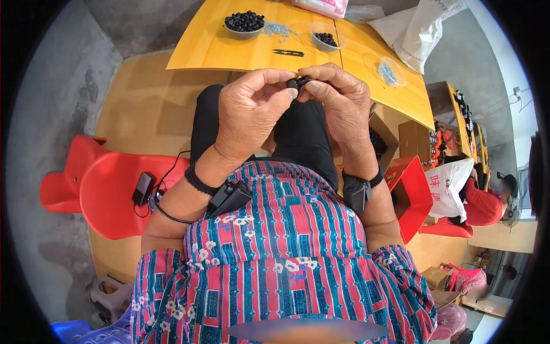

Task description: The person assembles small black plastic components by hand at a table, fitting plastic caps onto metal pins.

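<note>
Both hands meet just off the near edge of the yellow table (212, 49). My left hand (249, 112) pinches a small round black plastic piece (294, 84) between thumb and fingertips. Against it, my right hand (346, 103) pinches another small black piece (304, 81); the two pieces touch, and fingers partly cover them. Beyond the hands on the table lie black tweezers (288, 53). A clear bowl heaped with black pieces (244, 22) stands at the far left, and a clear tub with fewer black pieces (325, 40) stands right of the tweezers.
Loose pale-blue bits (279, 30) lie between the bowls. A clear dish of blue bits (391, 71) stands near the table's right end, by a white plastic bag (415, 34). Left are red chairs (117, 192); right, a red box (413, 198) and another person (484, 200).
</note>
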Action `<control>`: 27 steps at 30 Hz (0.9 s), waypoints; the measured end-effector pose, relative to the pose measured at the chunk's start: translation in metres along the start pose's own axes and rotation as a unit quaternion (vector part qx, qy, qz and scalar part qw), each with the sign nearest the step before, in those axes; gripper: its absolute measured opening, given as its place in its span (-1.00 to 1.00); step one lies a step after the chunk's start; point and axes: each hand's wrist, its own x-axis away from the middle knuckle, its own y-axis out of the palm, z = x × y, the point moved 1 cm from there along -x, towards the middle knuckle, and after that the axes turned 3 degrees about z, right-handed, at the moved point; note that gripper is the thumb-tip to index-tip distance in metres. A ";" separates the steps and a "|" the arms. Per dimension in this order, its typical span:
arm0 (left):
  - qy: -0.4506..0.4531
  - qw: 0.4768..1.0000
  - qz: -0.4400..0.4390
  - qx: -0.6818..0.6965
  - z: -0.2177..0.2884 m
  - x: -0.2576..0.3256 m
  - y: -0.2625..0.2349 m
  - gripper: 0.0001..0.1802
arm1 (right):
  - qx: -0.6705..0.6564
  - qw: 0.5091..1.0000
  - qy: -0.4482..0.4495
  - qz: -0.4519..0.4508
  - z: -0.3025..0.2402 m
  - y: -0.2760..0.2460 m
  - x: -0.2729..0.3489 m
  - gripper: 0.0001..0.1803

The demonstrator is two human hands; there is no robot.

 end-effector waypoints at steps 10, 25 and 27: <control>0.009 1.000 0.000 -0.014 -0.001 0.000 0.000 -0.81 | 0.057 0.998 -0.028 0.002 -0.001 0.001 0.000 -0.85; 0.003 0.999 -0.018 -0.040 0.001 0.001 0.000 -0.78 | 0.096 0.995 -0.028 -0.032 -0.009 -0.003 -0.003 -0.85; -0.001 0.999 -0.016 -0.037 0.002 0.001 -0.001 -0.78 | 0.092 0.995 -0.025 -0.032 -0.008 -0.003 -0.004 -0.85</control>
